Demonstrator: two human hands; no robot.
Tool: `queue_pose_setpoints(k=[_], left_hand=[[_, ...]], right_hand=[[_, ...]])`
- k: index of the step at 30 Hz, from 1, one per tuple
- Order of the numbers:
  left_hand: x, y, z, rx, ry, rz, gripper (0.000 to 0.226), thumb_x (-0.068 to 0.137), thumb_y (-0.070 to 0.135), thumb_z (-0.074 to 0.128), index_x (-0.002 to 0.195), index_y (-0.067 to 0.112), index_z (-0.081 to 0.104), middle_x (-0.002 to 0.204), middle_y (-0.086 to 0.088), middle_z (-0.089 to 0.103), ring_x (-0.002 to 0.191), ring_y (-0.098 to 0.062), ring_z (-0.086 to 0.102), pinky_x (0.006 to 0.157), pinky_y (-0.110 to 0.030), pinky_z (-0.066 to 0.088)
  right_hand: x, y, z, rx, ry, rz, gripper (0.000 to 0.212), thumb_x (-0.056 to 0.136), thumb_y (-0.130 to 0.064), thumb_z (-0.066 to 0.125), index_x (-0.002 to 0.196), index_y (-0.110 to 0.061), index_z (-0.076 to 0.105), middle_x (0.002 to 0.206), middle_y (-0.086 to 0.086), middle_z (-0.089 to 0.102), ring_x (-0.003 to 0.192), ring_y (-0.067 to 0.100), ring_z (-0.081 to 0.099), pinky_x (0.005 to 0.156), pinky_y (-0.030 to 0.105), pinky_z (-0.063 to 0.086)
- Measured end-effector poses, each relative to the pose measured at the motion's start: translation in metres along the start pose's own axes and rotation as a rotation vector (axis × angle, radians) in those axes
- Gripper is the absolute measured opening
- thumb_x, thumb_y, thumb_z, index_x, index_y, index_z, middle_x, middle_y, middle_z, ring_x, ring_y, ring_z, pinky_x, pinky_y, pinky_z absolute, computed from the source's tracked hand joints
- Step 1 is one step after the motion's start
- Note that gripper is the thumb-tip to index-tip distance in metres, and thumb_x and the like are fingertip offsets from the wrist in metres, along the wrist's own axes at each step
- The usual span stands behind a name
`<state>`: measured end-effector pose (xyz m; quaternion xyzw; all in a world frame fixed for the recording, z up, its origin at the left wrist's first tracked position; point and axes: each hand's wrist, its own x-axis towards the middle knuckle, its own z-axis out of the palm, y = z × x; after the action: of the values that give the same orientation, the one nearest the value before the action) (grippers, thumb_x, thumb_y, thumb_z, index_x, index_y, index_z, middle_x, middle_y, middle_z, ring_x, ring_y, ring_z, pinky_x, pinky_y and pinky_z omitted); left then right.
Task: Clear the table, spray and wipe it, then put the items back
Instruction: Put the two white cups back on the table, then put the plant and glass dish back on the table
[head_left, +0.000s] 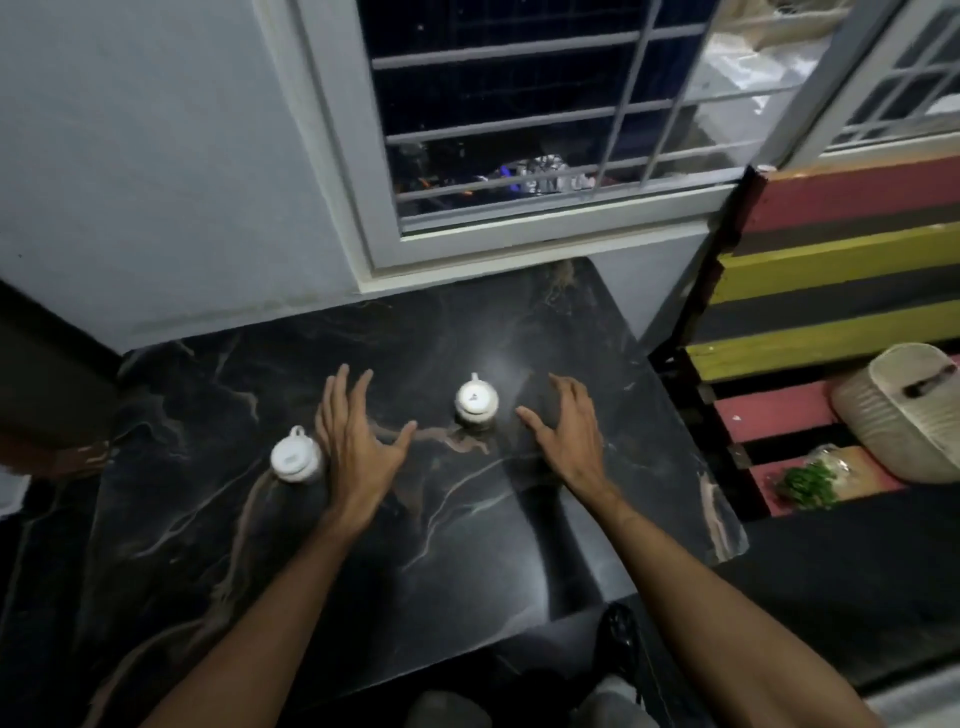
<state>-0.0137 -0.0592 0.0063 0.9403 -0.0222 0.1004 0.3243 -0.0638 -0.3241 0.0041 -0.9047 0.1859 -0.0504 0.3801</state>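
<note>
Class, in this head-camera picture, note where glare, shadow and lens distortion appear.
Head view: dim overall; soft glare on the dark table just right of the far white pot; shadow darkens it under the right hand; the window frame leans, wide-angle distortion.

You have bare bench (467, 545) between and before your hands; one white pot (476, 400) stands between them, another (296, 457) just left of your left hand (358, 441).

A small white lidded pot (477, 400) stood upright near the middle of the black, pale-veined table (467, 545). A second white pot (295, 457), also lidded and upright, sat well apart from it toward the table's left side.
</note>
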Motion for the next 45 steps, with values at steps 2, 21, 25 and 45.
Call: queue_pose_setpoints(k=[2, 21, 25, 45], left_hand=[[-0.002, 0.053, 0.026, -0.049, -0.011, 0.080, 0.080, 0.073, 0.023, 0.089, 0.144, 0.010, 0.054, 0.162, -0.015, 0.035, 0.152, -0.036, 0.028, 0.122, -0.056, 0.021], [-0.118, 0.439, 0.354, -0.113, -0.700, 0.417, 0.058, 0.085, 0.020, 0.079, 0.139, 0.014, 0.058, 0.154, -0.005, 0.047, 0.147, -0.022, 0.040, 0.124, -0.044, 0.020], [-0.142, 0.454, 0.430, -0.135, -0.857, 0.376, 0.064, 0.078, 0.009, 0.081, 0.138, 0.005, 0.057, 0.145, -0.011, 0.055, 0.138, -0.028, 0.051, 0.115, -0.041, 0.035], [-0.226, 0.362, 0.656, -0.382, -0.874, 0.160, 0.085, 0.063, 0.028, 0.096, 0.138, 0.033, 0.058, 0.129, 0.012, 0.066, 0.121, -0.007, 0.062, 0.101, -0.034, 0.054]], right_hand=[[-0.002, 0.023, -0.032, -0.008, 0.052, -0.014, 0.061, 0.091, -0.046, 0.065, 0.142, -0.018, 0.045, 0.148, 0.003, 0.039, 0.134, 0.023, 0.042, 0.106, 0.042, 0.047], [0.019, 0.380, -0.327, 0.114, 0.389, 0.395, 0.028, 0.084, -0.010, 0.069, 0.112, -0.012, 0.068, 0.115, 0.004, 0.065, 0.108, 0.024, 0.060, 0.093, 0.024, 0.044], [0.021, 0.467, -0.342, 0.156, 0.373, 0.557, 0.031, 0.083, -0.008, 0.067, 0.114, -0.012, 0.068, 0.114, 0.004, 0.068, 0.098, 0.026, 0.064, 0.084, 0.026, 0.044], [0.102, 0.675, -0.243, 0.051, 0.194, 0.794, 0.046, 0.087, -0.011, 0.062, 0.133, -0.011, 0.054, 0.127, 0.020, 0.055, 0.120, 0.038, 0.053, 0.099, 0.038, 0.044]])
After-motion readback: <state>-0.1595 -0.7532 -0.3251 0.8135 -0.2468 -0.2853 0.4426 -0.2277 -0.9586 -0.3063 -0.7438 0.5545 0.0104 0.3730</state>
